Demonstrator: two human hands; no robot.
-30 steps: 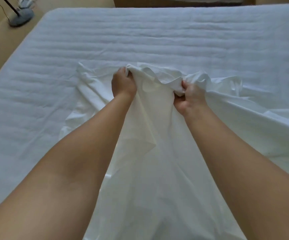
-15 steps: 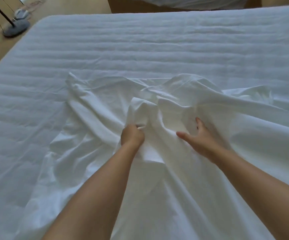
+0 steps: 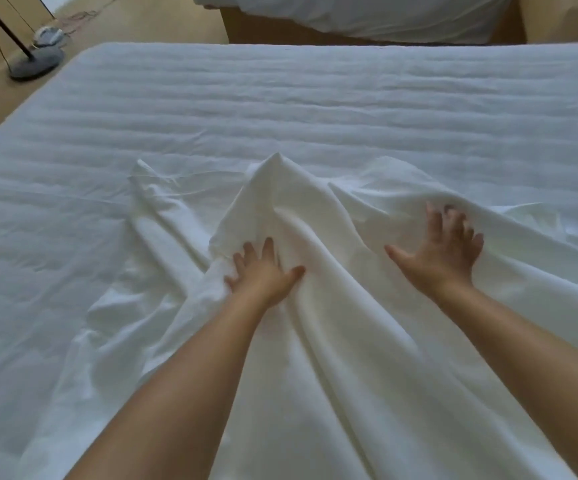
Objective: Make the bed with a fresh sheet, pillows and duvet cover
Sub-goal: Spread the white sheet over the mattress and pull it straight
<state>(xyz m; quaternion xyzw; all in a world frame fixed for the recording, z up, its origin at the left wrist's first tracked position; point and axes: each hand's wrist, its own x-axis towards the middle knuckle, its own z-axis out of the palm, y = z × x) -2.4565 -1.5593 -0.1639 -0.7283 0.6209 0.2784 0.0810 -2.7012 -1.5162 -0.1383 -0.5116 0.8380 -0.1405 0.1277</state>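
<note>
Fingers (image 3: pixel 268 249) of left hand (image 3: pixel 265 275), right hand (image 3: pixel 443 254) splayed open on rumpled sheet (image 3: pixel 315 341); lamp base (image 3: pixel 36 65) beyond mattress (image 3: pixel 315 109).

No legible text or labels

Right hand (image 3: pixel 443 252) blurred, far bed (image 3: pixel 377 15) cut off

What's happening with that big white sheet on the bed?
A person is making the bed. The left hand and the right hand lie open, fingers spread, on a rumpled white sheet, apparently smoothing it. The sheet is bunched in folds over the near part of the quilted mattress; the far part is not yet covered.
</note>
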